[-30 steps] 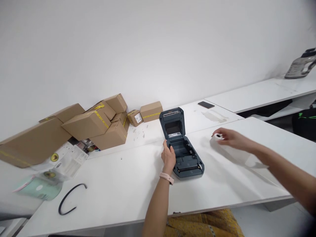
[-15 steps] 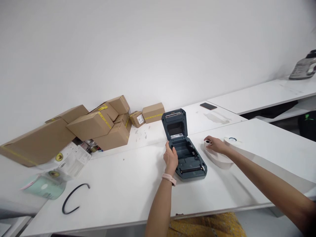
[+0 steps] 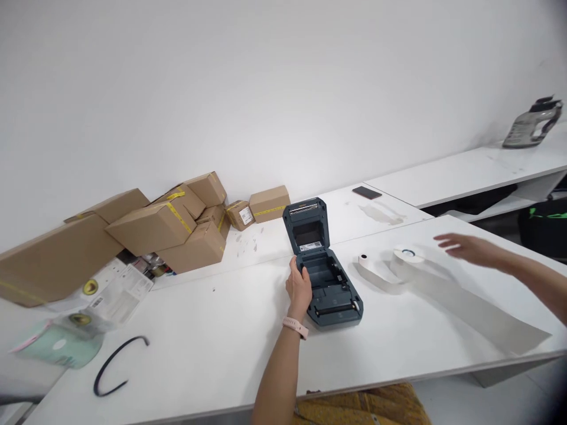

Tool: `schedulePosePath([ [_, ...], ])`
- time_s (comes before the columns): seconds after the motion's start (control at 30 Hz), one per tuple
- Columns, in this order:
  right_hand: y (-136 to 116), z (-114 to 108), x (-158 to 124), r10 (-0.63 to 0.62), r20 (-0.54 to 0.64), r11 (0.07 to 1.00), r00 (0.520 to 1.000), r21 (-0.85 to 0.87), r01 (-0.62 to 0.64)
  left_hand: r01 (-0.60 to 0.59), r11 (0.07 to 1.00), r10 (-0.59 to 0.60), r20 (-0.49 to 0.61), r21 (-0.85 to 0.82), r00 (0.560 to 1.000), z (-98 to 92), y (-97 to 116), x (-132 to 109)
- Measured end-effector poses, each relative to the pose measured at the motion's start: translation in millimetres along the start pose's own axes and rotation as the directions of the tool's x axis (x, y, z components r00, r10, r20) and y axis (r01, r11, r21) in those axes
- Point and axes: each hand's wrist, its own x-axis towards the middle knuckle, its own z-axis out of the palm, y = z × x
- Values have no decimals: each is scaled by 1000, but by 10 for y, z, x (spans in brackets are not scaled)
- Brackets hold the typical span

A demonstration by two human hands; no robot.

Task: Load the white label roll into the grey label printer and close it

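Observation:
A dark blue-grey label printer point(image 3: 337, 290) rests on the white table with its lid raised and its inner bay showing. My left hand point(image 3: 299, 289), a pink band at the wrist, grips the printer's left side near the hinge. Over the right part of the table my right hand point(image 3: 473, 248) hovers with fingers stretched out and nothing in them. Closest to it are a larger roll of white label paper point(image 3: 401, 268) and its long loose strip point(image 3: 482, 310). Between that roll and the printer stands a small white roll point(image 3: 363, 260), joined by a curved length of paper.
Several cardboard boxes point(image 3: 148, 227) are stacked at the back left. Packaged items point(image 3: 121, 295), a mint-green pouch point(image 3: 66, 345) and a black hairband-like hoop point(image 3: 106, 369) lie at the left. A phone point(image 3: 367, 192) lies behind the rolls; a large jug point(image 3: 529, 127) stands far right.
My right hand has let go of the small roll and moved right, leaving it on the table. My left hand stays on the printer. The view has shifted slightly to the right.

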Motion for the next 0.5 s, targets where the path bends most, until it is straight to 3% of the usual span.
schedulePosePath([
  [0.03, 106, 32, -67, 57, 169, 991, 984, 107, -75, 4, 1000, -4, 1, -6, 1000, -3, 5, -1],
  [0.1, 162, 141, -212, 59, 353, 958, 934, 244, -153, 5, 1000, -5, 2, -19, 1000, -10, 13, -5],
  [0.23, -195, 355, -385, -62, 417, 935, 907, 342, -93, 6, 1000, -6, 0, -19, 1000, -27, 28, -24],
  [0.33, -519, 429, -398, -74, 493, 937, 867, 332, -109, 6, 1000, -6, 8, -3, 1000, -39, 54, -36],
  [0.5, -787, 445, -487, -32, 408, 943, 913, 315, -108, 20, 1000, -20, 17, -17, 1000, -56, 96, -50],
])
